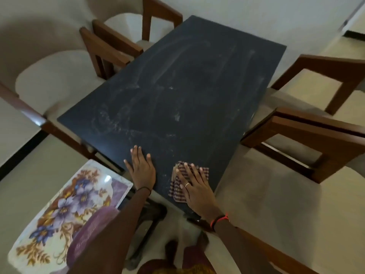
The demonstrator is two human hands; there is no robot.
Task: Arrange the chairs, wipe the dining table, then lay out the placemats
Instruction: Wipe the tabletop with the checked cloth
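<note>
Right hand [196, 191]: fingers straight and spread, palm pressing flat on the folded checked cloth [174, 191]. The cloth lies on the near corner of the dark table [177, 86].

Left hand [141, 169]: fingers extended, flat on the tabletop, just beside the cloth and not touching it.

Floral placemat [65, 204]: left of the left hand, off the table; its support cannot be told.

Chairs [308, 139]: beyond both hands, along the table's long sides.

Bare tabletop [177, 91], chairs [308, 139] alongside.
</note>
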